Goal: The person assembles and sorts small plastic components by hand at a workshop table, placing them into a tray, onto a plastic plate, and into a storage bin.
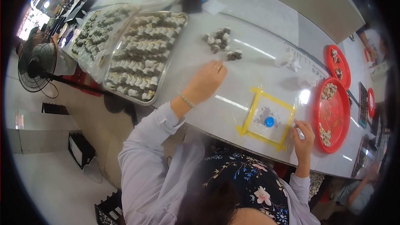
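Observation:
My left hand point(208, 80) is reached forward over the table, its fingers curled together. Whatever may be in those fingers is hidden. Just beyond its fingertips lie a few small white-and-dark rolled pieces point(234, 55), with a looser cluster of similar pieces point(218, 39) farther back. My right hand point(303, 136) hovers by the right side of a square marked in yellow tape point(250, 114), fingers bent, thumb and forefinger apart, nothing visible between them. Inside the square, a small round blue cap point(269, 121) sits among grey wet-looking spots.
Left of my left hand, a metal tray point(155, 96) holds rows of similar pieces, beside another plastic-covered batch point(100, 31). Red trays point(346, 118) with small pale pieces stand at the right. Clear crumpled plastic point(285, 60) lies ahead. A black fan point(37, 62) stands far left; co-workers sit at right.

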A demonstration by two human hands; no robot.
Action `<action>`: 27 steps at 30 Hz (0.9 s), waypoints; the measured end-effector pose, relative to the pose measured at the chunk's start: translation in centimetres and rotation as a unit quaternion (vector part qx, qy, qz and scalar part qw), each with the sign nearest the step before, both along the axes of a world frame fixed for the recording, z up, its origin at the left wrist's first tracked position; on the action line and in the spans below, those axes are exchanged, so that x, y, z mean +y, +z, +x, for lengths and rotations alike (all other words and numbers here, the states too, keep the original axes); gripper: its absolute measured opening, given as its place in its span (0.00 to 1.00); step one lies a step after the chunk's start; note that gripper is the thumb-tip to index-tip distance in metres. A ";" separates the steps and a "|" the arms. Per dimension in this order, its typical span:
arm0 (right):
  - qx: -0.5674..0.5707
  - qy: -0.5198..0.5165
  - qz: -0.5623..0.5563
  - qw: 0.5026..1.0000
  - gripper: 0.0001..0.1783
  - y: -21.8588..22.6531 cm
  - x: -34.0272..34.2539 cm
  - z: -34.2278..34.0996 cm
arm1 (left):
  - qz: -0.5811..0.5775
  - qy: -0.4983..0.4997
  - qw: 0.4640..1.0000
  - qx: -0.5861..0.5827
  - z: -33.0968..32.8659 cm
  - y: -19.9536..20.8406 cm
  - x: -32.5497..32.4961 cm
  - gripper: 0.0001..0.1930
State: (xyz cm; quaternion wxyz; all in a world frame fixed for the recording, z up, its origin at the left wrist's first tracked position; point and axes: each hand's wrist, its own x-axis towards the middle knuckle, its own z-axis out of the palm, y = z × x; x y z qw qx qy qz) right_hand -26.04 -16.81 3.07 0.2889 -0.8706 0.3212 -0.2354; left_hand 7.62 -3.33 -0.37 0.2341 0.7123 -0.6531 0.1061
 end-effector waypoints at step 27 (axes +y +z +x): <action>0.203 0.266 -0.162 0.928 0.11 1.7 0.5 6.7 | 0.016 -0.038 0.537 0.843 -9.6 0.6 3.2 0.17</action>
